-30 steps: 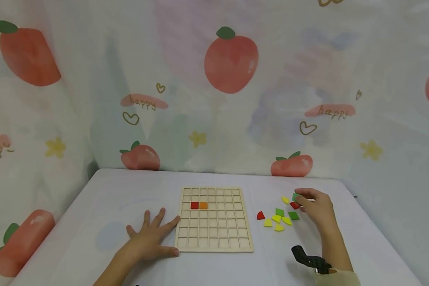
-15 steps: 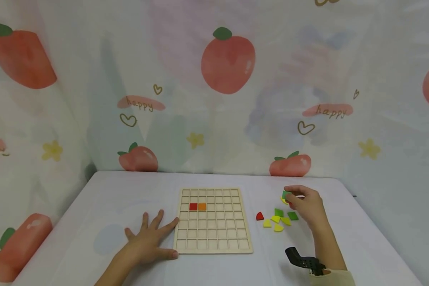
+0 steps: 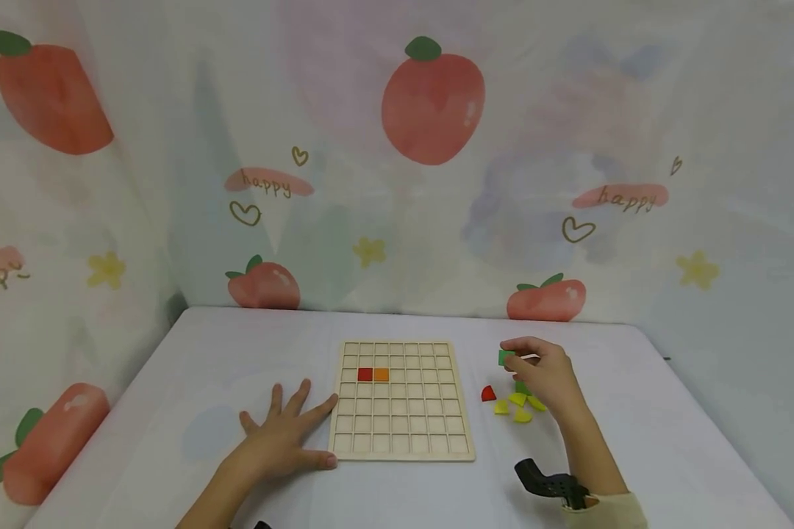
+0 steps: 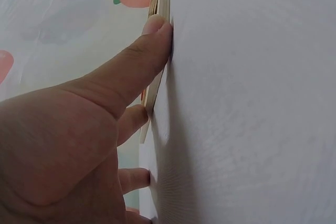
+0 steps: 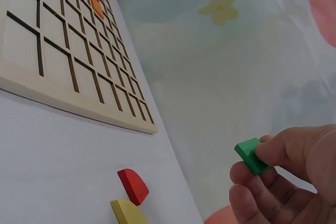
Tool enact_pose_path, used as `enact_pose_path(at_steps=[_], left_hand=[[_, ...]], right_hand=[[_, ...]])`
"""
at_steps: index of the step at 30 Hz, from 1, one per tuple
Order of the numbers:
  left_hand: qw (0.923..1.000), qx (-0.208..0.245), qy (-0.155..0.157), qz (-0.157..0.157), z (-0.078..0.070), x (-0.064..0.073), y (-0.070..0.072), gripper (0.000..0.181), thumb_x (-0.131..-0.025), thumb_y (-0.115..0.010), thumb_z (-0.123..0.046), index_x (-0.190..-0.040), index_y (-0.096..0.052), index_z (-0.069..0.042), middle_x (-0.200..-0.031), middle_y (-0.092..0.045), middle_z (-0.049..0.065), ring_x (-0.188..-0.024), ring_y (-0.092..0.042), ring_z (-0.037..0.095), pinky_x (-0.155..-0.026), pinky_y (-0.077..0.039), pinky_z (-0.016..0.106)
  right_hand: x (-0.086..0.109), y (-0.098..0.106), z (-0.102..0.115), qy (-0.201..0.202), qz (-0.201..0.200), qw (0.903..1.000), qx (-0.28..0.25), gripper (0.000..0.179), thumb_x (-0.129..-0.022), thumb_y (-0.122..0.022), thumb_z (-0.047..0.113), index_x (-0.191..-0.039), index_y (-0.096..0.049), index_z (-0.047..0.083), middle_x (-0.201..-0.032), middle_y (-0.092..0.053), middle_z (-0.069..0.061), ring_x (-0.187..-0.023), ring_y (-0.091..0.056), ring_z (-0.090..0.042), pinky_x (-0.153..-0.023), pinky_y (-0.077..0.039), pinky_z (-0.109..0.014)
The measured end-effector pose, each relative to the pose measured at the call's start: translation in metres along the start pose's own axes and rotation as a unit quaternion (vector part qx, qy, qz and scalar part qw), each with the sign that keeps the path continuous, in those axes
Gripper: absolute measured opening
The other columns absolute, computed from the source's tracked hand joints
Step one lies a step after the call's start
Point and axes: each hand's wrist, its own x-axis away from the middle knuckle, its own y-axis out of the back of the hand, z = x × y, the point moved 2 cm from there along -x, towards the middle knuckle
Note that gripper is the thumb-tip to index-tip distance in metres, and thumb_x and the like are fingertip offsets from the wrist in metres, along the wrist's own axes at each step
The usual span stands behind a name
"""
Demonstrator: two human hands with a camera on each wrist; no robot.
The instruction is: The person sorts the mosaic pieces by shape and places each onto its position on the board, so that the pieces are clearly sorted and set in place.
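Fruit-printed sheeting (image 3: 430, 220) is enclosing a white table (image 3: 403, 496) far, left and right, forming a screened-off nook; the wider room is staying unseen.

A small, flat green tile (image 5: 251, 157), square-looking, is pinched in the right hand (image 3: 544, 371), raised off the table to the right of the pale wooden grid board (image 3: 381, 406). The board lies flat, its left edge touched by the spread left hand (image 3: 279, 439). A red tile (image 3: 365, 375) and an orange tile (image 3: 381, 375) fill neighbouring cells. Near the right hand lie a red rounded wedge (image 3: 488, 394), yellow pieces (image 3: 501, 408) and, apparently, partly hidden green (image 3: 520, 387).
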Motion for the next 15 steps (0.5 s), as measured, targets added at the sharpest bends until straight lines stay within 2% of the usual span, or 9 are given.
enact_pose_path(at_steps=[9, 15], left_hand=[[1.0000, 0.001, 0.009, 0.004, -0.002, 0.002, 0.002, 0.096, -0.066, -0.074, -0.073, -0.150, -0.041, -0.043, -0.167, -0.016, 0.013, -0.148, 0.003, 0.055, -0.091, 0.005, 0.091], [1.0000, -0.002, 0.002, 0.001, -0.002, 0.002, 0.003, 0.096, -0.066, -0.074, -0.074, -0.150, -0.041, -0.043, -0.166, -0.017, 0.014, -0.148, 0.002, 0.056, -0.090, 0.003, 0.091]], right_hand=[[-0.001, -0.017, 0.008, 0.007, 0.031, 0.9987, -0.041, 0.027, -0.097, -0.062, 0.017, -0.121, -0.067, 0.004, -0.112, -0.065, -0.015, -0.098, -0.068, -0.036, -0.077, -0.059, -0.028], [-0.002, -0.030, 0.023, 0.018, 0.040, 0.9972, -0.061, 0.027, -0.097, -0.062, 0.017, -0.120, -0.067, 0.004, -0.112, -0.065, -0.014, -0.096, -0.070, -0.030, -0.077, -0.059, -0.030]])
